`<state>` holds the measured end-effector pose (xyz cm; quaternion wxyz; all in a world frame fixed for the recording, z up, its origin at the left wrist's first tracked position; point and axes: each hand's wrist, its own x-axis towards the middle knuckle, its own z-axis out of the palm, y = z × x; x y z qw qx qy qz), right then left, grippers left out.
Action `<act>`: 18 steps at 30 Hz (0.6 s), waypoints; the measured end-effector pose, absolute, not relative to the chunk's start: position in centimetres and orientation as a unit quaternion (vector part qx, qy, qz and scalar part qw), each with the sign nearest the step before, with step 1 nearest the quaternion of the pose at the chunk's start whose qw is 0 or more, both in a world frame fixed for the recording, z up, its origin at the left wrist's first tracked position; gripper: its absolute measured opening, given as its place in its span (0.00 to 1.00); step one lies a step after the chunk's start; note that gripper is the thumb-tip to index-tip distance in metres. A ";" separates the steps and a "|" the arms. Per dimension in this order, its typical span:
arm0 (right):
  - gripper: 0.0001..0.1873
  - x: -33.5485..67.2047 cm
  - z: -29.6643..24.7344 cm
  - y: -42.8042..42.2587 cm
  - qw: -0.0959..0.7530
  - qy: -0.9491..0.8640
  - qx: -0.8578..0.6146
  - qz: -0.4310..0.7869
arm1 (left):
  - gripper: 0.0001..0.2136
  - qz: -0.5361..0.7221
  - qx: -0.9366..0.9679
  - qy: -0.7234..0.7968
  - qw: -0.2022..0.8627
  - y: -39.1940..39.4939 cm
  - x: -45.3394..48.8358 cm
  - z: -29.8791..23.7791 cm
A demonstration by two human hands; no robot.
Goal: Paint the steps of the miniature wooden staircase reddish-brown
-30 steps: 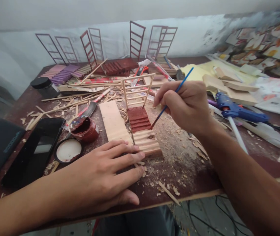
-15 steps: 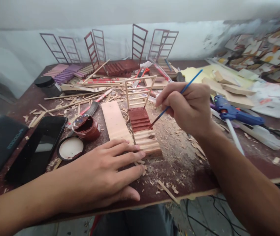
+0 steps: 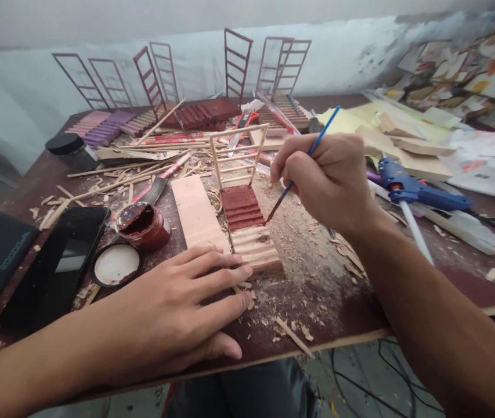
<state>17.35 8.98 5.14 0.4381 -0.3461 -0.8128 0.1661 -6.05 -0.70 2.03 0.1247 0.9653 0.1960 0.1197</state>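
The ridged wooden block [image 3: 244, 210] is lying on the bench [image 3: 329, 316] between the two hands, its long axis running away from the person and slanting slightly left towards the far end. Its ridges are crossing that axis; the far part is showing dark red, the near part bare wood. At the far end a pale ladder frame [image 3: 259, 154] is standing up. The left hand [image 3: 199, 302] is lying palm down with fingers extended and a little apart, gripping nothing, fingertips touching the block's near left corner. The right hand [image 3: 328, 180] is closing thumb and fingers around a blue paintbrush [image 3: 326, 128], which is slanting down to the left, bristles pointing at the block's right edge, beside the red ridges.
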 end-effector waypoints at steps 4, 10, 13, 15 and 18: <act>0.17 17.3 5.1 8.9 0.443 -0.818 -0.333 0.152 | 0.20 0.120 0.966 0.194 0.121 -0.6 -6.0 1.8; 0.16 16.9 4.8 8.6 0.441 -0.827 -0.317 0.143 | 0.20 0.122 0.967 0.193 0.114 -0.7 -6.0 1.6; 0.16 16.7 4.7 8.5 0.444 -0.830 -0.300 0.155 | 0.20 0.120 0.967 0.190 0.115 -0.8 -6.1 1.7; 0.16 16.7 4.6 8.4 0.445 -0.830 -0.294 0.163 | 0.20 0.118 0.967 0.190 0.118 -0.7 -6.1 1.7; 0.15 16.7 4.5 8.4 0.445 -0.833 -0.285 0.161 | 0.20 0.115 0.967 0.191 0.121 -0.6 -6.1 1.8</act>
